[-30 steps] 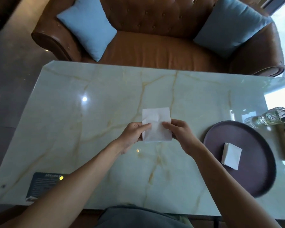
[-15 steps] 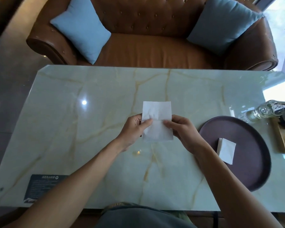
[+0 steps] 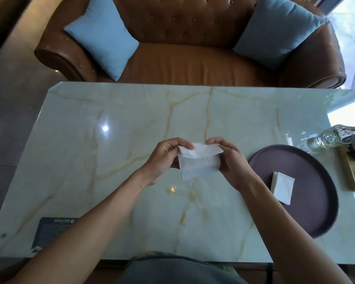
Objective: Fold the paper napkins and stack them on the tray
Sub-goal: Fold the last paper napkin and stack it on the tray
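Between the left hand [image 3: 164, 158] and the right hand [image 3: 232, 160], the napkin [image 3: 197, 165] now bends over at the top. Both hands pinch its top corners. A half second ago it was flat, so folding has begun. One folded napkin [image 3: 282, 184] lies on the tray [image 3: 316, 218], right of the right hand.

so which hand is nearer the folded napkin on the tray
Right. The right hand sits just left of the tray holding the folded napkin; the left hand lies farther left.
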`<state>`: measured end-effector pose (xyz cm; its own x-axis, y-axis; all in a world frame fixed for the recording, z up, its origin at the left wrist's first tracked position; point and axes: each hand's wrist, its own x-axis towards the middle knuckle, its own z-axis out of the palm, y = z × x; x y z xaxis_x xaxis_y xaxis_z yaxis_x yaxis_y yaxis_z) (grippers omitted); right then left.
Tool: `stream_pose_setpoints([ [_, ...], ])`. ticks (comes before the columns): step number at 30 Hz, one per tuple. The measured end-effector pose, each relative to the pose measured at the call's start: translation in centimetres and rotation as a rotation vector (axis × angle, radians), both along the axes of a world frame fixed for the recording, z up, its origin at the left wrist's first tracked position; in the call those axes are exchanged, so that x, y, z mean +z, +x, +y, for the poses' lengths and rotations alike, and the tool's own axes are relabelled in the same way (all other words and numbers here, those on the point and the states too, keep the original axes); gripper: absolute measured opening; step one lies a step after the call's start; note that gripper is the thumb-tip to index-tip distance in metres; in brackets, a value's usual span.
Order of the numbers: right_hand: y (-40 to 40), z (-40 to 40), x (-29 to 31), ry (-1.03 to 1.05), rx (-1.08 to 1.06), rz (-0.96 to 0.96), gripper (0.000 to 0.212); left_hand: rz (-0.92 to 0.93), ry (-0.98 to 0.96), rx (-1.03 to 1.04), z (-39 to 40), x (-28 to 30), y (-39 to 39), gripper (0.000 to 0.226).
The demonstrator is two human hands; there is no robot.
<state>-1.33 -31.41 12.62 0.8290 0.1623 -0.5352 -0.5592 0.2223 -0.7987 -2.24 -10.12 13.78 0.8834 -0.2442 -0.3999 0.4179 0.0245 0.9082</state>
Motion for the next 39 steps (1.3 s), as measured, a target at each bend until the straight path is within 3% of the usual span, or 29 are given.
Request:
stream_pose_setpoints([
  [2,0.3,0.0,-0.2,0.01,-0.02,0.03,0.019,-0.035,0.043,-0.012,0.1,0.2,0.2,0.049],
  [6,0.5,-0.1,-0.2,-0.031,0.115,0.085,0.045,-0.093,0.116,-0.032,0.3,0.5,0.6,0.05],
  [10,0.4,0.3,0.0,-0.089,0.136,0.0,0.008,-0.007,0.024,0.016,0.6,0.3,0.8,0.032],
  [13,0.5,0.5,0.1,-0.083,0.11,-0.024,0.008,0.191,-0.111,0.048,1.1,-0.2,1.1,0.047],
  [15,0.6,0.6,0.2,-0.109,0.104,-0.044,0.009,0.202,-0.09,-0.001,1.3,-0.3,1.0,0.054],
  [19,0.8,0.5,0.1,-0.154,0.107,-0.072,0.006,0.09,0.031,-0.017,1.0,-0.4,0.6,0.026],
  [26,1.0,1.0,0.6,-0.288,0.177,-0.155,0.021,0.035,0.089,-0.017,0.5,-0.2,1.0,0.023],
  [30,1.3,1.3,1.1,-0.347,0.187,-0.181,0.028,0.018,0.087,0.005,0.4,-0.2,1.1,0.008],
  [39,1.5,1.4,2.1,-0.376,0.196,-0.22,0.036,-0.009,0.101,0.022,0.1,0.0,1.4,0.032],
])
